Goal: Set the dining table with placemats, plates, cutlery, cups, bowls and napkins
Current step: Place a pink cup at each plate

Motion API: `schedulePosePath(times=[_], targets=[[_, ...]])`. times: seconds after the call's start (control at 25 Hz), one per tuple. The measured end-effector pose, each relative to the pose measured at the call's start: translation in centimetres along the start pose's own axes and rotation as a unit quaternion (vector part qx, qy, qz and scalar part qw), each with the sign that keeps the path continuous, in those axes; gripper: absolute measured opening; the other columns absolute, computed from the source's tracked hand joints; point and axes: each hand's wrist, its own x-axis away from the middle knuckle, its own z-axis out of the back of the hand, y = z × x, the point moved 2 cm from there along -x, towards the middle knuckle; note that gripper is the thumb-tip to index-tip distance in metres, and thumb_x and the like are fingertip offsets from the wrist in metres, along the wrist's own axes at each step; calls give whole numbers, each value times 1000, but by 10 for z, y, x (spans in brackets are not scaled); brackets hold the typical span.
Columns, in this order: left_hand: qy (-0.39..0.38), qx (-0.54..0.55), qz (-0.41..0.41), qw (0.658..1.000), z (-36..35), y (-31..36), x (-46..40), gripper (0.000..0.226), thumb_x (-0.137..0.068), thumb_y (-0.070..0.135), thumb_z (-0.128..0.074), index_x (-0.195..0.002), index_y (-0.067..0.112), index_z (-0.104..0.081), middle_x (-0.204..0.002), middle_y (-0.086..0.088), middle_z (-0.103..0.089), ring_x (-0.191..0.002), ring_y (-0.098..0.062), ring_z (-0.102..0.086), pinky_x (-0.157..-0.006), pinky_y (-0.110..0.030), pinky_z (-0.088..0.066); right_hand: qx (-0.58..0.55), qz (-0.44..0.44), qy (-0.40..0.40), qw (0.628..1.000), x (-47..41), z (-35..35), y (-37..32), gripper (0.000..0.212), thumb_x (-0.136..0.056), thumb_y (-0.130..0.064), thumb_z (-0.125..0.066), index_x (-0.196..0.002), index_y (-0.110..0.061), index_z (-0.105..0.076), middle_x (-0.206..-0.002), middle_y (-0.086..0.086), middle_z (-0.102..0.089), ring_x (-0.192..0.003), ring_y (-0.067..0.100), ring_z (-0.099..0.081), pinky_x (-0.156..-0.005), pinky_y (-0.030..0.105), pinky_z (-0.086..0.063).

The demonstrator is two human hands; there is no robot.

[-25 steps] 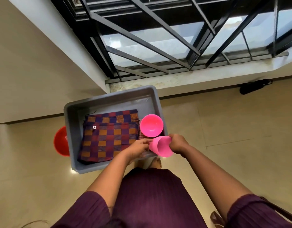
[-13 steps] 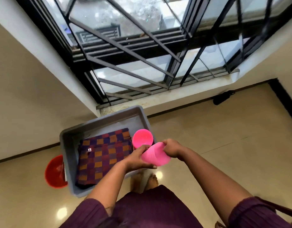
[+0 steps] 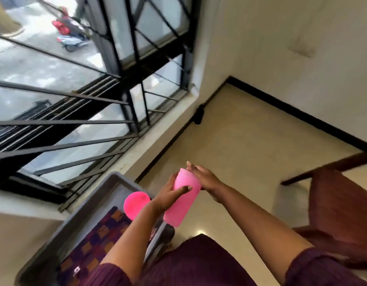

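Observation:
Both hands hold a stack of pink cups (image 3: 183,200) in the air over the floor. My left hand (image 3: 170,194) wraps its side with the thumb across it. My right hand (image 3: 203,176) touches its upper end. Below and to the left stands a grey tub (image 3: 114,182) on the floor. Inside it lie a bright pink bowl (image 3: 135,204) and checked purple and orange placemats (image 3: 91,242). My left forearm hides part of the tub.
A barred window (image 3: 85,104) and its sill fill the left. A dark wooden chair with a maroon seat (image 3: 341,211) stands at the right. A small black object (image 3: 199,115) lies by the wall under the window's corner. Beige floor lies between.
The view has swung up and to the right, so the chair has come in and the red bowl beside the tub has gone out. The cups have risen away from the tub.

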Motion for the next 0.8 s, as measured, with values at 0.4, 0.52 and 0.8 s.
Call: schedulePosePath(times=[0.4,0.52,0.8], targets=[[-184,39,65,980,-178,57,-49,62,-70,52,-66,-118,21,-43,-112,-16,-61,-91,-30,-67,-66,-38,-56,-194,-57,219,954,75,145,101,42,-72,-60,-73,-77,-24,-53,-79,-3,-61,-71,15,-57,-65,29,-45],[-226,4,63,972,-243,79,-62,63,-68,53,-68,-115,19,-44,-113,-17,-61,-96,-34,-66,-72,-45,-59,-259,-69,269,925,104,198,133,41,-73,-54,-77,-84,-21,-55,-84,-2,-65,-72,15,-61,-59,26,-50],[-373,-90,41,922,-410,129,-84,42,-85,42,-69,-114,21,-47,-113,-16,-61,-91,-29,-66,-65,-37,-56,-328,-60,453,827,183,318,211,38,-76,-48,-76,-67,-22,-51,-71,-3,-56,-66,12,-52,-58,26,-41]])
